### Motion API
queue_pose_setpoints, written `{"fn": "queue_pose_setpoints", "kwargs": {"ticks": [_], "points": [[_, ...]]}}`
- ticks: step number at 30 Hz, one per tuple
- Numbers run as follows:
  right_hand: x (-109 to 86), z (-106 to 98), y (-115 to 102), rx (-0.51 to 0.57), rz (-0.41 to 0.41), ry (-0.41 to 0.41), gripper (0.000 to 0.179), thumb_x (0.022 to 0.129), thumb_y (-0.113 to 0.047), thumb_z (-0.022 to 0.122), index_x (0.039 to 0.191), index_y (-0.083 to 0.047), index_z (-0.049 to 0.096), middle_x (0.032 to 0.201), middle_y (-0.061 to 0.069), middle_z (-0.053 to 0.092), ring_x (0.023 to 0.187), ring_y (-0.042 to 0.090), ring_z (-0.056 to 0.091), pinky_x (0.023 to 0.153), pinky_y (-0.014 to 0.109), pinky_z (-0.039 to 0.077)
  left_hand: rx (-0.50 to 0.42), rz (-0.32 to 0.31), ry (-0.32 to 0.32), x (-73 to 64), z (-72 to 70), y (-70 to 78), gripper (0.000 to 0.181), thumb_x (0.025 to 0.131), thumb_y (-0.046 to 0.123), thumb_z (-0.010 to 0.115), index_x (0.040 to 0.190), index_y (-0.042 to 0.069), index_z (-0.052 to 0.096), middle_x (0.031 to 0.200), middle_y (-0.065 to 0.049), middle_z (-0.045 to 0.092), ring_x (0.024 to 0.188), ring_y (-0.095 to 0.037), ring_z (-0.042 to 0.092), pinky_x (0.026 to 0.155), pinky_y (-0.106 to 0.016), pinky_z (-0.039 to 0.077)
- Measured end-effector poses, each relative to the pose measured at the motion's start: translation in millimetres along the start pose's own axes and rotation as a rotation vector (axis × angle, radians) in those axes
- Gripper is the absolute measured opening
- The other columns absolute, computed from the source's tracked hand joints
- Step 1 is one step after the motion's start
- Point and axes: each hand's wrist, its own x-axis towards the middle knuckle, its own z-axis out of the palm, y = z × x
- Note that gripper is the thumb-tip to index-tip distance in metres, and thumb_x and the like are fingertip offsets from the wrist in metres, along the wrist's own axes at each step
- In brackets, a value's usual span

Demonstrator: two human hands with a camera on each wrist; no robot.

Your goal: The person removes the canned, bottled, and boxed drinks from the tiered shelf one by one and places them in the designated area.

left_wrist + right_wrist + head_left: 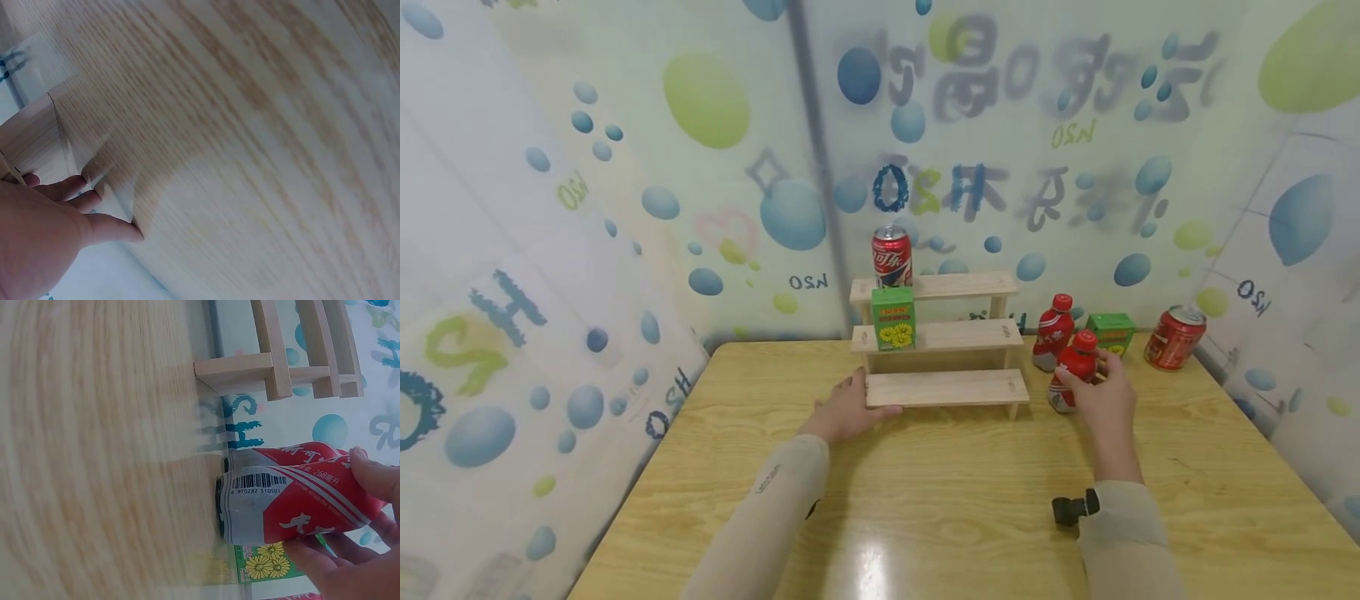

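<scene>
My right hand grips a red bottle with a red cap and silver lower part, thumb on one side and fingers on the other. Whether its base touches the table I cannot tell. In the right wrist view the same bottle shows a barcode. Close behind it stands a matching red bottle. My left hand rests at the left end of the lowest step of a three-step wooden rack, thumb along the front. In the left wrist view, that hand's fingers look extended, beside the rack.
A red cola can stands on the rack's top step, with a green box with yellow flowers on the middle step. Another green box and a red can stand at the table's back right. A printed curtain hangs behind the table.
</scene>
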Motion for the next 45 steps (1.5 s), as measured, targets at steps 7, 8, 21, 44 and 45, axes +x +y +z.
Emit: {"fn": "queue_pose_setpoints", "kwargs": {"ticks": [7, 8, 21, 44, 45], "points": [[-1.4, 0, -2, -0.008, -0.011, -0.026, 0.080, 0.104, -0.028, 0.070, 0.169, -0.010, 0.026, 0.170, 0.029, 0.034, 0.152, 0.052, 0.042, 0.121, 0.063, 0.043, -0.006, -0.001, 0.003, -0.7, -0.7, -1.3, 0.127, 0.080, 0.092, 0.061, 0.171, 0.016, 0.014, 0.174, -0.017, 0.032, 0.161, -0.041, 0.034, 0.124, -0.082, 0.015], [-1.5, 0, -2, -0.009, -0.015, -0.029, 0.081, 0.104, -0.028, 0.070, 0.169, -0.009, 0.026, 0.169, 0.030, 0.034, 0.152, 0.053, 0.042, 0.121, 0.063, 0.043, -0.007, -0.002, 0.003, -0.8, -0.5, -1.4, 0.127, 0.081, 0.092, 0.061, 0.171, 0.016, 0.015, 0.174, -0.017, 0.032, 0.161, -0.041, 0.033, 0.124, -0.082, 0.015], [-1.1, 1, -3, -0.016, 0.005, -0.035, 0.083, 0.104, -0.029, 0.068, 0.170, -0.009, 0.022, 0.170, 0.030, 0.032, 0.153, 0.052, 0.040, 0.120, 0.064, 0.043, -0.023, -0.015, 0.003, -2.1, -0.7, -0.5, 0.125, 0.082, 0.089, 0.063, 0.171, 0.016, 0.015, 0.174, -0.017, 0.032, 0.161, -0.042, 0.033, 0.123, -0.083, 0.014], [-18.8, -5, -28, 0.060, -0.026, 0.042, 0.082, 0.103, -0.033, 0.070, 0.169, -0.011, 0.026, 0.173, 0.019, 0.032, 0.158, 0.043, 0.034, 0.124, 0.063, 0.041, 0.003, 0.003, 0.016, 4.6, 2.8, -4.9, 0.127, 0.080, 0.092, 0.061, 0.170, 0.015, 0.017, 0.173, -0.017, 0.035, 0.159, -0.041, 0.037, 0.123, -0.083, 0.016], [-22.2, -6, -32, 0.052, -0.041, 0.055, 0.082, 0.103, -0.033, 0.070, 0.169, -0.012, 0.026, 0.173, 0.019, 0.032, 0.159, 0.042, 0.033, 0.125, 0.063, 0.039, 0.002, 0.006, 0.016, 4.7, 3.4, -4.7, 0.127, 0.080, 0.092, 0.061, 0.170, 0.015, 0.017, 0.173, -0.018, 0.035, 0.159, -0.041, 0.037, 0.123, -0.083, 0.016]]}}
